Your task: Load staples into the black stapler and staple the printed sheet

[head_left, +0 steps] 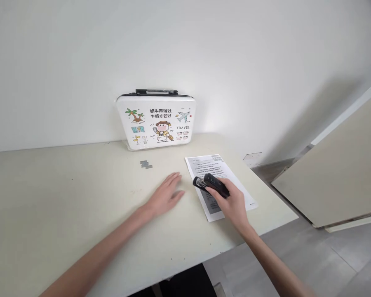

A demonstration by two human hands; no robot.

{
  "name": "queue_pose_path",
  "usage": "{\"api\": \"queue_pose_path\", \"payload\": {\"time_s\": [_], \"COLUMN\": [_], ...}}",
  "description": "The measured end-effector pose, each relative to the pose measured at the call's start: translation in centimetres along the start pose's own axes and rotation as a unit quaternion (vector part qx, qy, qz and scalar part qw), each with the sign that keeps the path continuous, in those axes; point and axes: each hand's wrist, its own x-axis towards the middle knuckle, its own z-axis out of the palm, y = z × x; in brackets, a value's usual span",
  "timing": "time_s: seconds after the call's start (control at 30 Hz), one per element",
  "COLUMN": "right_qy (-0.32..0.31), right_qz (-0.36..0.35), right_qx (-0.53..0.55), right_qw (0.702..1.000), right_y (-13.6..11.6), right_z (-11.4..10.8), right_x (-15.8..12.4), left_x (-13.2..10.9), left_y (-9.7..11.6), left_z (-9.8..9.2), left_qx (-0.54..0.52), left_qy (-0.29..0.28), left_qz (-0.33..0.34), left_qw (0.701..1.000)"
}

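A black stapler [215,184] is gripped in my right hand [234,202], its jaws pointing left above the printed paper [243,197]. The paper lies on the table with lines of text and a grey block on it. My left hand [165,195] rests at the table surface, left of the paper, fingers apart and holding nothing. Beyond it several grey strips of staples [146,164] lie in a small cluster on the table. Whether the stapler touches the paper I cannot tell.
A white case [159,142] with cartoon prints and a black handle stands against the wall at the back of the pale table [64,198]. The table's right edge drops to a grey tiled floor [321,255]. A pale panel [336,173] stands at the right.
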Motion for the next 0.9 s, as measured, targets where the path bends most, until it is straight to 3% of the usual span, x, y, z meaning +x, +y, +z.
{"api": "queue_pose_path", "payload": {"time_s": [0.17,0.33,0.43,0.57,0.67,0.77,0.9], "right_qy": [-0.131,-0.228,-0.269,-0.282,-0.278,-0.235,-0.176], "right_qz": [-0.001,-0.038,-0.054,-0.077,-0.086,-0.038,0.037], "right_qx": [0.035,0.052,0.068,0.061,0.068,0.094,0.101], "right_qw": [0.991,0.971,0.959,0.954,0.954,0.967,0.978], "right_y": [-1.9,-3.7,-4.3,-4.1,-3.2,-1.9,0.1], "right_z": [5.3,10.8,13.1,14.3,14.0,13.2,12.1], "right_x": [2.7,4.2,4.6,4.8,5.1,5.6,6.5], "left_x": [-5.8,-8.6,-8.7,-8.7,-8.7,-8.4,-7.8], "left_y": [-4.6,-6.2,-6.8,-6.7,-6.5,-6.6,-6.9], "left_z": [-5.8,-8.5,-8.5,-7.7,-7.1,-6.5,-5.7], "left_qx": [-0.152,-0.260,-0.243,-0.177,-0.103,-0.034,0.008], "left_qy": [0.059,0.156,0.192,0.163,0.126,0.106,0.104], "left_qz": [-0.111,-0.208,-0.241,-0.214,-0.148,-0.094,-0.094], "left_qw": [0.980,0.930,0.920,0.947,0.976,0.989,0.990]}}
